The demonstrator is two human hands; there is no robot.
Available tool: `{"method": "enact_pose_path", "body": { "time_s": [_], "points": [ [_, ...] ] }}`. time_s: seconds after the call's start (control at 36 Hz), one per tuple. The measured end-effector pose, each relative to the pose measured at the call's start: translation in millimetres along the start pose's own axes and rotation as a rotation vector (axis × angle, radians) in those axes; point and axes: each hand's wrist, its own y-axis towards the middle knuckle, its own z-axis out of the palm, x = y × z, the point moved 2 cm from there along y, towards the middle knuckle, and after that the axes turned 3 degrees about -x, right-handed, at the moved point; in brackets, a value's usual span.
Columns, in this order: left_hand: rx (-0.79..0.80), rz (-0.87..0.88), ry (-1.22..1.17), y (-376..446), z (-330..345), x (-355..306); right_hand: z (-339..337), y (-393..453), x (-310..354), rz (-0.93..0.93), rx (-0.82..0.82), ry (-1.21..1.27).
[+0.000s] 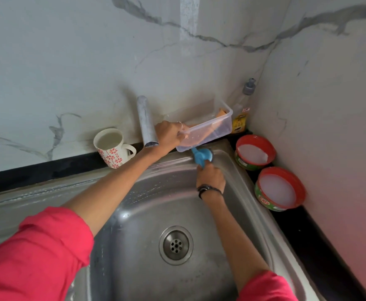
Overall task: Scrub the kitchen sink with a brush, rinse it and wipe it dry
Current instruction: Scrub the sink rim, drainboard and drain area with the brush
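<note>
I'm mid-scrub: my left hand (169, 135) grips and tilts the box (206, 129) up while my right hand (210, 175) holds the brush (202, 156) on the sink (160, 192) rim beneath; next, scrub there, then lower the box.

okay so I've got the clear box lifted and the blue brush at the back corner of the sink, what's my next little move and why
Probably sweep the blue brush along the sink rim under the tilted clear box, since your left hand holds it up, exposing that strip, and your right hand grips the brush there.
</note>
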Motion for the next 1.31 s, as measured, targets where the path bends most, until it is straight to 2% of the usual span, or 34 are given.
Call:
{"method": "enact_pose_path", "body": {
  "time_s": [0.14,0.25,0.47,0.64,0.83,0.94,1.11,1.31],
  "points": [
    [0.000,-0.012,0.033,-0.5,2.5,-2.5,-1.3,-4.8,-9.4,-0.052,0.028,0.011],
    [-0.011,-0.011,0.008,-1.6,3.4,-2.4,-24.9,14.1,-32.2,0.082,-0.042,0.035],
    [0.045,0.026,0.028,-2.7,17.6,-1.8,-20.2,-19.8,-44.1,0.207,-0.017,0.040],
    [0.079,0.093,0.154,-6.7,30.5,0.0,-11.9,-19.4,-34.1,0.100,-0.047,-0.048],
    [0.085,0.133,0.233,-5.4,47.0,4.2,-13.4,-40.4,-60.8,0.130,-0.131,-0.139],
    [0.094,0.125,0.183,-2.9,54.2,3.7,-13.3,-52.1,-71.2,0.162,-0.141,-0.178],
    [0.128,0.143,0.172,0.2,62.5,-0.3,-17.9,-25.1,-47.2,0.056,-0.130,-0.209],
    [0.166,0.154,0.191,-2.8,61.2,-5.3,-28.9,-46.5,-71.0,0.120,-0.115,-0.175]
  ]
}}
